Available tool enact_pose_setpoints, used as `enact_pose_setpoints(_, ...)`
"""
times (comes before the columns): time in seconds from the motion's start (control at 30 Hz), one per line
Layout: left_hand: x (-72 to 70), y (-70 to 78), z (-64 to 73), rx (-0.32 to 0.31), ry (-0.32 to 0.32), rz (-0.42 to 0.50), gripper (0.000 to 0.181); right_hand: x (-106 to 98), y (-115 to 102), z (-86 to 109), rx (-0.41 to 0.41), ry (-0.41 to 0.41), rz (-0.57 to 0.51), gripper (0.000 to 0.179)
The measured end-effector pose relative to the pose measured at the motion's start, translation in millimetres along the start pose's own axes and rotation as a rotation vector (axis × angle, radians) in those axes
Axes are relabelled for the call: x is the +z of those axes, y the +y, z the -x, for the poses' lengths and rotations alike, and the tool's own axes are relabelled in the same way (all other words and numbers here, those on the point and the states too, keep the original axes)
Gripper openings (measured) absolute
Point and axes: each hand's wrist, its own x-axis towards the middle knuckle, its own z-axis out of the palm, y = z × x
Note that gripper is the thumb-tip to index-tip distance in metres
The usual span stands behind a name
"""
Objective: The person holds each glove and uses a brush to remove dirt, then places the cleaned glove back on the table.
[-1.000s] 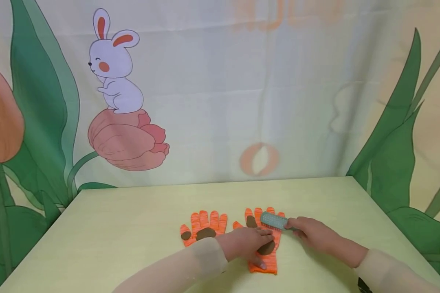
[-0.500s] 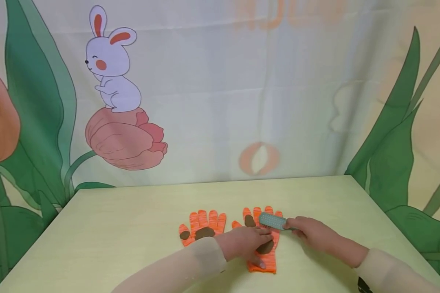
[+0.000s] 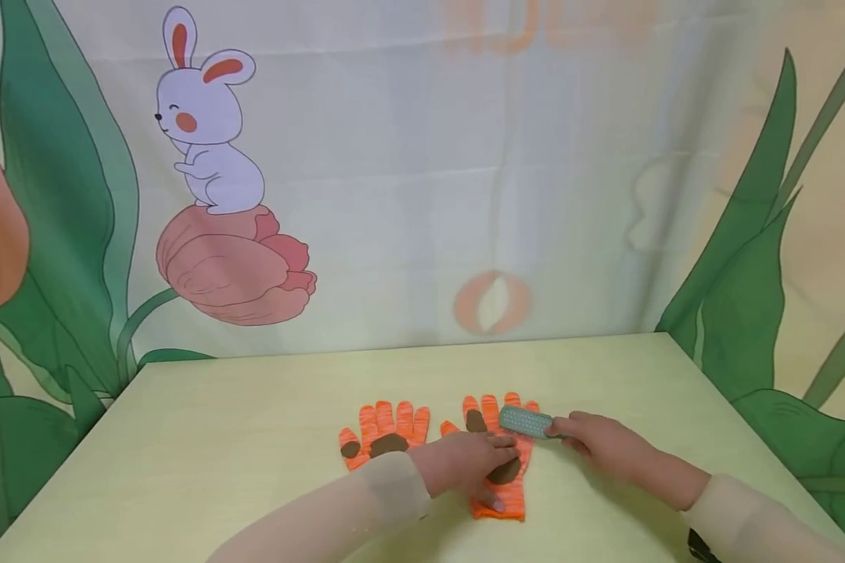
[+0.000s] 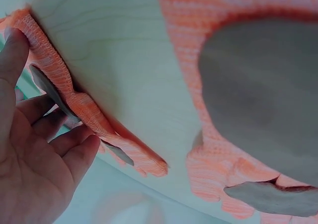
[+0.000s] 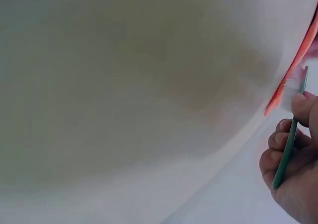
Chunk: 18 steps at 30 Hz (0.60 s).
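Note:
An orange knitted glove [image 3: 509,497] with dark brown patches lies palm patch up on the table, fingers toward the back. My left hand [image 3: 468,460] rests across its palm, the fingers extended over the brown patch. In my right hand [image 3: 609,447] I grip a green brush [image 3: 523,421] by its handle, bristle side down. The brush head lies over the glove's fingers near their base. Whitish bristles [image 5: 290,94] show beside the orange knit in the right wrist view. A second matching glove [image 3: 394,422] lies to the left, its lower part hidden behind my left forearm.
A pale wood-grain table [image 3: 239,414] carries both gloves. Behind it hangs a curtain [image 3: 394,195] printed with a rabbit, tulips and leaves. A small dark object [image 3: 700,545] shows beneath my right sleeve at the bottom edge.
The brush has shifted slightly right over the glove's fingers, and its bristles no longer show below the head. My left hand stays on the glove. The whole head view has drifted a little.

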Motion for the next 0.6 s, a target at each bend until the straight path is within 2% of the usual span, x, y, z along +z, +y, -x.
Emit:
enact_pose_setpoints(0.17, 1.7, -0.3, 0.5, 0.015, 0.012, -0.009, 0.083, -2.4, -2.6, -2.2, 0.102, 0.033, 0.052, 0.02)
enact_pose_setpoints(0.27, 1.0, 0.1, 1.1, 0.006, 0.01, 0.003, 0.083, -5.2, -5.0, -3.8, 0.071, 0.042, 0.043, 0.02)
enact_pose_setpoints(0.4, -1.0, 0.2, 1.8, -0.011, -0.001, 0.023, 0.083, -9.1, -6.3, -2.9, 0.011, -0.001, 0.073, 0.021)
enact_pose_setpoints(0.47, -1.9, 0.2, 1.3, -0.012, -0.002, 0.03, 0.083, -12.3, -5.9, -2.4, 0.026, -0.006, 0.129, 0.022)
enact_pose_setpoints(0.53, -2.5, 0.2, 1.1, -0.01, -0.006, 0.031, 0.082, -16.7, -5.4, -3.0, 0.076, 0.03, 0.169, 0.021)
enact_pose_setpoints(0.6, -2.3, 0.2, 0.6, -0.004, -0.01, 0.031, 0.082, -20.6, -4.3, -3.6, 0.092, 0.056, 0.175, 0.021)
